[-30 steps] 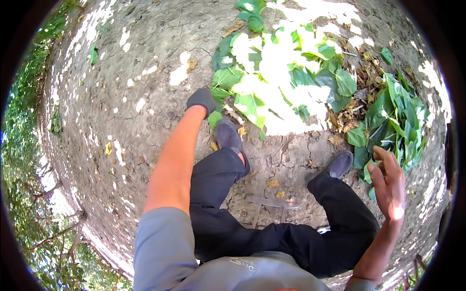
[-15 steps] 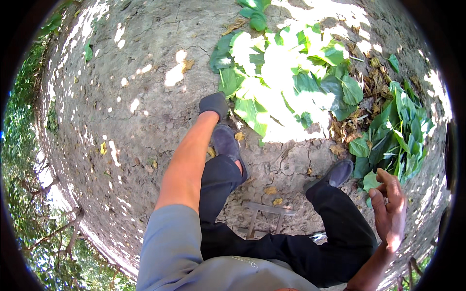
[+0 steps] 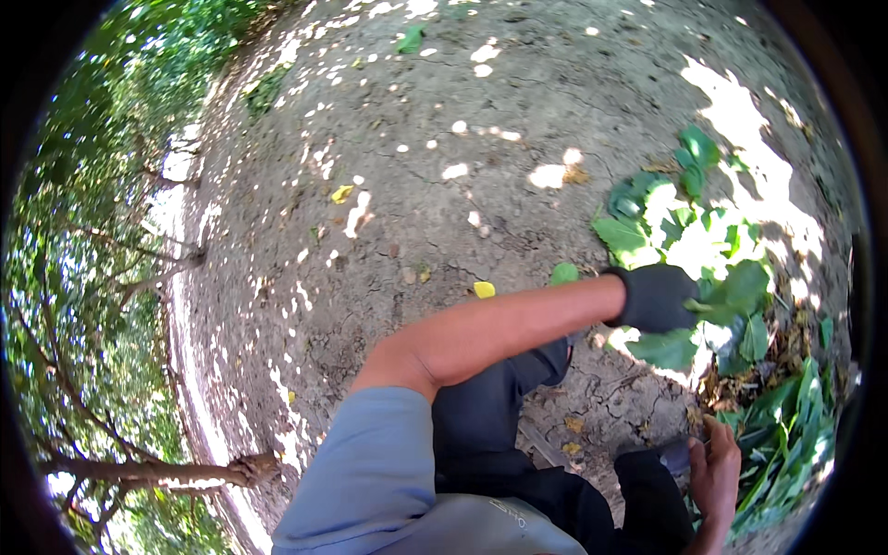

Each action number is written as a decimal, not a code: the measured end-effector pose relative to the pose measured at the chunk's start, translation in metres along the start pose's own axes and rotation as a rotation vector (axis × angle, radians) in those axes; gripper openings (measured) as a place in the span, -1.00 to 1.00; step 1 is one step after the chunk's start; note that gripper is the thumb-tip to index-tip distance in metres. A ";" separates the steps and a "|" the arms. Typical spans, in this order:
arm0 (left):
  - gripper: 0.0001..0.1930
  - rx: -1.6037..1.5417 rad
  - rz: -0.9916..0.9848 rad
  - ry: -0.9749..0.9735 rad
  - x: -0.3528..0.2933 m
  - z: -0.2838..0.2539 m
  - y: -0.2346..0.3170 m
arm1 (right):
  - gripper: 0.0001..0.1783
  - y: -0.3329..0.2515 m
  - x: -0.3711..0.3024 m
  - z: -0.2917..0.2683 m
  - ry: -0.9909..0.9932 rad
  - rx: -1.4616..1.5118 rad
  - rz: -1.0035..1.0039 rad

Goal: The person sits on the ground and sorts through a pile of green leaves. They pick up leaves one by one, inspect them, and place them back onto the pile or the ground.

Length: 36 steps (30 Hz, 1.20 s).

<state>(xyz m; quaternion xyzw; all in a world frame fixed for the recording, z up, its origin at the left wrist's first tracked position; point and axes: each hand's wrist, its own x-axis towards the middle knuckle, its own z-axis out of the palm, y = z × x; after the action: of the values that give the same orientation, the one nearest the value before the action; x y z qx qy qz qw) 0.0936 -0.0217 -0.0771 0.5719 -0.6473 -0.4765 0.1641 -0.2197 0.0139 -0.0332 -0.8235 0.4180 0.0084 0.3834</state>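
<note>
My left hand (image 3: 659, 298), in a dark glove, reaches over a loose pile of broad green leaves (image 3: 629, 239) in bright sun. A large green leaf (image 3: 740, 289) sticks out from its fingertips, which close on the leaf's near end. My bare right hand (image 3: 717, 470) hovers low beside a stack of green leaves (image 3: 786, 435) at the right. Its fingers are loosely curled, with a gap to the thumb, and nothing shows between them.
Brown dry leaves (image 3: 772, 370) lie between the pile and the stack. Close to my legs is a low metal frame (image 3: 544, 444), partly hidden. A yellow leaf (image 3: 484, 289) rests on cracked soil. Trees with a thick branch (image 3: 148, 472) line the left side.
The view has swung left, so the leaves appear farther right. My left hand has gone from the pile's near left edge to over the pile, now with a leaf at its fingertips.
</note>
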 end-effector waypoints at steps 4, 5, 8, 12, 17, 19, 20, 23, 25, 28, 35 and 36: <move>-0.62 -0.195 0.130 0.140 -0.050 0.015 0.060 | -0.73 -0.011 0.001 0.008 -0.066 0.009 0.054; -0.63 -0.232 0.100 0.222 -0.073 0.019 0.073 | -0.76 -0.009 0.001 0.013 -0.113 -0.013 0.025; -0.58 -0.377 0.171 0.248 -0.075 0.044 0.072 | -0.87 -0.016 0.006 0.018 0.031 0.072 -0.117; -0.59 -0.561 0.074 0.185 -0.060 0.069 0.054 | -0.80 -0.026 0.008 0.012 0.002 0.153 -0.021; -0.58 -0.476 0.040 0.178 -0.057 0.068 0.065 | -0.66 -0.020 0.009 0.016 0.055 0.478 0.019; -0.58 -0.500 0.024 0.108 -0.064 0.058 0.074 | -0.47 -0.008 0.009 0.011 -0.006 0.576 0.023; -0.60 -0.475 0.037 0.105 -0.065 0.057 0.075 | -0.41 -0.003 0.007 0.011 -0.036 0.672 0.053; -0.60 -0.452 0.049 0.097 -0.062 0.059 0.073 | -0.24 0.000 0.005 0.011 -0.061 0.788 0.062; -0.59 -0.491 0.047 0.099 -0.059 0.063 0.074 | -0.24 -0.007 0.004 0.014 0.004 0.807 0.047; -0.58 -0.558 0.052 0.112 -0.057 0.071 0.076 | -0.23 -0.008 0.002 0.018 0.070 0.892 0.106; -0.58 -0.474 0.146 0.141 -0.047 0.096 0.064 | -0.33 0.009 -0.008 0.021 0.098 0.935 0.079; -0.58 -0.457 0.148 0.142 -0.050 0.094 0.068 | -0.38 0.009 -0.009 0.019 0.074 0.916 0.061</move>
<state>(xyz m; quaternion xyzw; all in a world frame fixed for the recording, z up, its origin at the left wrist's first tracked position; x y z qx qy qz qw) -0.0027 0.0562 -0.0519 0.5031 -0.5496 -0.5559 0.3685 -0.2257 0.0285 -0.0490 -0.5563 0.4160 -0.1953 0.6923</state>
